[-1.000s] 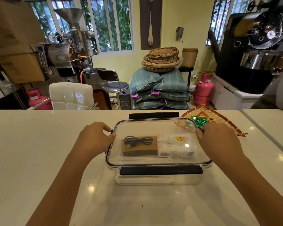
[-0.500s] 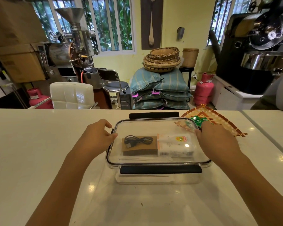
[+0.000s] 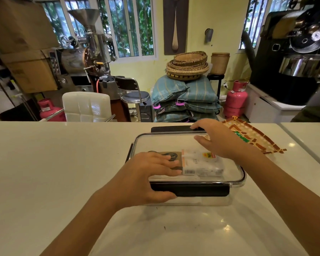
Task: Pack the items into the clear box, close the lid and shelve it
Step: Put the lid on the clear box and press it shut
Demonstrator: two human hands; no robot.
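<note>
Both your hands are on the lidded clear box [image 3: 235, 174] at the middle of the white counter [image 3: 54, 163].

Your left hand [image 3: 148, 180] lies with fingers straight over the lid's near left part, thumb under the near black latch [image 3: 201, 190]. Your right hand [image 3: 216, 139] reaches to the far black latch [image 3: 170, 129], fingers flat on it; whether they press is hard to tell. Inside, a cable on brown card [image 3: 171, 156] sits beside a white packet [image 3: 201, 165]. A woven mat [image 3: 257, 137] lies just right of the box.
</note>
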